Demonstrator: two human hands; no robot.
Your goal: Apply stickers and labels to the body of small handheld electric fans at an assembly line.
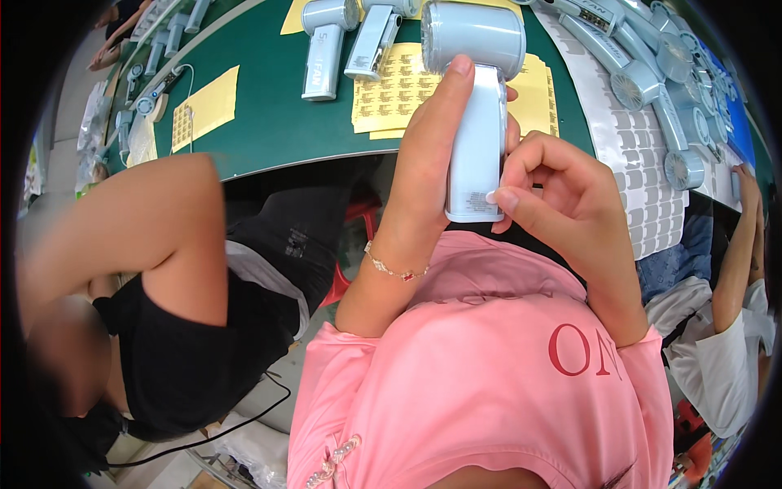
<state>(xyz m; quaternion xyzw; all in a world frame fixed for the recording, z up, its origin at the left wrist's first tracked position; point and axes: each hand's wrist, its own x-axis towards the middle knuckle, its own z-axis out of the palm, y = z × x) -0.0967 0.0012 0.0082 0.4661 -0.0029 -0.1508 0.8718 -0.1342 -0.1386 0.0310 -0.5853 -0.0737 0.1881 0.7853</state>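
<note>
A light blue handheld fan (pixel 476 138) stands upright in front of my chest, its round barrel head at the top and its handle pointing down to me. My left hand (pixel 428 138) is closed around the handle, thumb laid up along its left edge just under the head. At the handle's lower right edge my right hand (pixel 570 179) is closed, with the thumb tip pressed beside a small patch of fine print (pixel 477 200). Its other fingers are curled, some partly hidden behind the handle.
Yellow label sheets (pixel 387 102) lie on the green table (pixel 277 106) beyond my hands. Two more blue fans (pixel 324 61) rest at the far edge. To the right, many fans are heaped by a white die-cut sheet (pixel 643 163). A co-worker's bare arm (pixel 163 212) reaches in at left; another person sits right.
</note>
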